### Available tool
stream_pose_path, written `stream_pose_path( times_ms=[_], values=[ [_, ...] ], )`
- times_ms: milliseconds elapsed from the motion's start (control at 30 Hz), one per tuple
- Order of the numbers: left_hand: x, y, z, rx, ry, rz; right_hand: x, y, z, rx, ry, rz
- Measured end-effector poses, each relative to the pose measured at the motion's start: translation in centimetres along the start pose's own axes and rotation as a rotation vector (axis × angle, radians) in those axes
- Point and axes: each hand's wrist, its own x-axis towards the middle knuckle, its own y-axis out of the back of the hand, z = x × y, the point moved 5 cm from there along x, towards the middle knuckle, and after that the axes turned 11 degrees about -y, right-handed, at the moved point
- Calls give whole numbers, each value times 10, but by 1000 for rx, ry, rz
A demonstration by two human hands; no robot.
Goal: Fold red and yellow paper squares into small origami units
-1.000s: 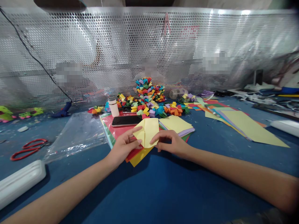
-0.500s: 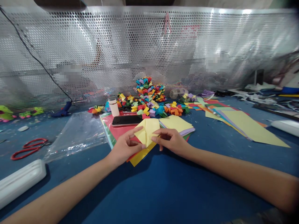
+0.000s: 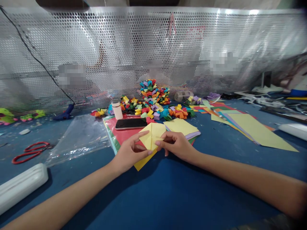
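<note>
A pale yellow sheet of origami paper (image 3: 153,132), partly folded with a crease down its middle, is held up between my two hands. My left hand (image 3: 130,150) pinches its lower left edge between thumb and fingers. At the lower right edge, my right hand (image 3: 176,145) closes thumb and fingertips on the paper. Beneath it a deeper yellow sheet (image 3: 141,163) sticks out toward me. A red sheet (image 3: 127,134) lies under the phone and the folded paper. To the right of the folded paper rests a stack of pale yellow and lilac squares (image 3: 183,127).
Behind the black phone (image 3: 131,123) stand a white bottle (image 3: 117,111) and colourful folded-paper pieces (image 3: 150,92). Red-handled scissors (image 3: 31,151), a clear plastic bag (image 3: 79,137) and a white device (image 3: 22,187) lie left. Long paper sheets (image 3: 261,131) spread right. A perforated metal screen (image 3: 120,48) closes the back.
The folded paper has shifted slightly right and turned a little. My left thumb has slid right along its lower edge, while my right hand stays nearly in place.
</note>
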Motion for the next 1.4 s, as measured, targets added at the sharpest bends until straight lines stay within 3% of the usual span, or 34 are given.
stream_pose_path(
  times_ms=[1167,1400],
  values=[
    [1,1,-1,-5,-41,-3,-2,4,1,86,29,123],
    [-1,-1,-1,-20,-54,-60,-2,-2,-1,-39,137,-7]
  ],
)
